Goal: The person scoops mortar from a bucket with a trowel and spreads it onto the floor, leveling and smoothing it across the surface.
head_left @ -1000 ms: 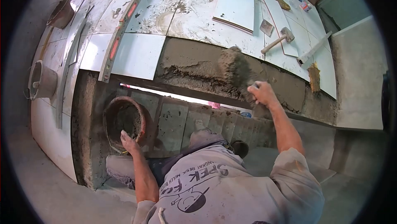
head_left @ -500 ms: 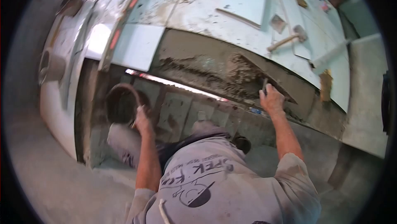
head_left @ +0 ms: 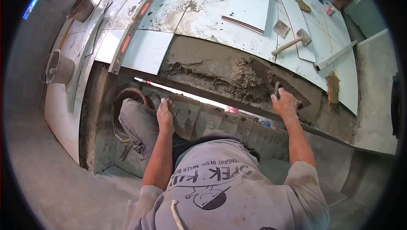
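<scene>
My right hand grips the handle of a trowel, whose blade rests at the bed of wet mortar. A thick heap of mortar lies just left of the blade. My left hand is empty, its fingers loosely extended, above my bent knee. Left of that hand, a bucket is partly hidden behind my leg, with its curved rim showing.
A spirit level lies across white tiles at the left edge of the mortar. Beyond the mortar are a mallet, stacked tiles and a sponge-like block. Two more buckets, one nearer, stand at left.
My left hand has let go of the bucket rim and moved right and up. The bucket now sits partly behind my leg. My right hand and the trowel have shifted slightly right.
</scene>
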The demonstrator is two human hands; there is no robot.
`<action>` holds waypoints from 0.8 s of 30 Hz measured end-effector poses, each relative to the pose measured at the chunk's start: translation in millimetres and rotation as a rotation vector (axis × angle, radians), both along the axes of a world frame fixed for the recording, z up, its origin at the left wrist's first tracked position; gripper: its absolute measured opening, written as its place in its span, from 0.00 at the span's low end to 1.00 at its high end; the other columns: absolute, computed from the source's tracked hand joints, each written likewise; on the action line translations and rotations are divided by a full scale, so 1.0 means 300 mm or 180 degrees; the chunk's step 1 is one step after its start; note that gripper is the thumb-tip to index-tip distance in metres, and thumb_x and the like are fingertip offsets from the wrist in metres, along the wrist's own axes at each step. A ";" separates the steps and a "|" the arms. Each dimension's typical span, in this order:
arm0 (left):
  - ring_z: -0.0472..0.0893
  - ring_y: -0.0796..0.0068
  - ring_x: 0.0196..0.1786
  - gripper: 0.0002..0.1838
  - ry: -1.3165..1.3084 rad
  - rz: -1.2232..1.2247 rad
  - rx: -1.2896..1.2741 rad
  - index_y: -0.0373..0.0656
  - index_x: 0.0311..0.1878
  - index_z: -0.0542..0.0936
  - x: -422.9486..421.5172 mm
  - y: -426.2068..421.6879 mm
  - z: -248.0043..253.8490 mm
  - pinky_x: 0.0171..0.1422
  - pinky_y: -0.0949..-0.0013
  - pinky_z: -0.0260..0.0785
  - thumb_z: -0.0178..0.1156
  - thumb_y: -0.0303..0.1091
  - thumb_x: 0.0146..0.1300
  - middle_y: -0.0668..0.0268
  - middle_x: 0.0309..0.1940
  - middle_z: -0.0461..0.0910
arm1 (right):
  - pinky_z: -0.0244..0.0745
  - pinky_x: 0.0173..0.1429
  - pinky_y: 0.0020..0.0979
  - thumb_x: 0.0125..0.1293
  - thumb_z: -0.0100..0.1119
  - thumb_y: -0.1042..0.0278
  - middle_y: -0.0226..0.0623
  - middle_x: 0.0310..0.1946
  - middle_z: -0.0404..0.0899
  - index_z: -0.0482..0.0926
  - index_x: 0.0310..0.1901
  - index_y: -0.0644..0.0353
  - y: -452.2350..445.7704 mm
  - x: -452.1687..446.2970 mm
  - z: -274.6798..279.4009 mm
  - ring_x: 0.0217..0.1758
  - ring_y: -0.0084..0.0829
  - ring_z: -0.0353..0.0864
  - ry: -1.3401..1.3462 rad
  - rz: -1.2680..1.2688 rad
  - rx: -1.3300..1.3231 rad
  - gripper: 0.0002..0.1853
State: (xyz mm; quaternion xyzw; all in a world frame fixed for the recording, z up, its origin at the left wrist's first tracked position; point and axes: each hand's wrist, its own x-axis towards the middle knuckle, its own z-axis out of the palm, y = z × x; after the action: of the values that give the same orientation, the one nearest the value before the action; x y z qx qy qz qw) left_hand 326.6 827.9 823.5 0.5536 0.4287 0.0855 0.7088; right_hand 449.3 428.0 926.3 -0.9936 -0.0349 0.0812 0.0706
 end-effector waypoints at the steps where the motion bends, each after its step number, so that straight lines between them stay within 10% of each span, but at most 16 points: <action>1: 0.77 0.71 0.47 0.32 -0.0071 -0.0041 0.0068 0.37 0.60 0.71 0.005 -0.006 -0.004 0.47 0.67 0.68 0.45 0.57 0.69 0.63 0.48 0.77 | 0.72 0.46 0.50 0.61 0.58 0.56 0.51 0.34 0.80 0.73 0.41 0.62 0.012 -0.018 0.002 0.42 0.53 0.79 0.0009 -0.0035 -0.0009 0.17; 16: 0.72 0.61 0.60 0.35 0.0265 -0.0459 -0.0825 0.37 0.64 0.67 0.125 -0.090 -0.138 0.60 0.54 0.63 0.41 0.61 0.69 0.54 0.59 0.72 | 0.74 0.48 0.48 0.62 0.57 0.54 0.48 0.37 0.80 0.73 0.43 0.59 0.450 0.055 -0.081 0.44 0.49 0.80 -0.0040 0.0374 0.0003 0.16; 22: 0.76 0.63 0.52 0.35 0.0256 -0.0196 -0.0903 0.29 0.60 0.69 0.163 -0.084 -0.160 0.57 0.62 0.68 0.44 0.57 0.70 0.53 0.53 0.74 | 0.73 0.47 0.49 0.60 0.59 0.53 0.52 0.35 0.81 0.73 0.41 0.62 0.213 -0.018 -0.121 0.43 0.54 0.79 -0.0318 -0.0741 0.0533 0.19; 24: 0.76 0.64 0.52 0.35 0.0348 -0.0307 -0.0982 0.31 0.60 0.69 0.174 -0.099 -0.094 0.57 0.63 0.69 0.45 0.58 0.69 0.53 0.54 0.74 | 0.73 0.25 0.36 0.61 0.59 0.49 0.39 0.21 0.78 0.75 0.32 0.61 0.048 -0.035 -0.215 0.21 0.34 0.79 -0.0473 -0.1324 0.1294 0.19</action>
State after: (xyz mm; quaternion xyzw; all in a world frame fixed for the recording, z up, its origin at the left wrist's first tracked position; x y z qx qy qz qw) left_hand 378.8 798.3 795.4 0.4619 0.4476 -0.0458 0.7643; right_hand 438.8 442.4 861.7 -0.9481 0.1488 -0.0166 0.2804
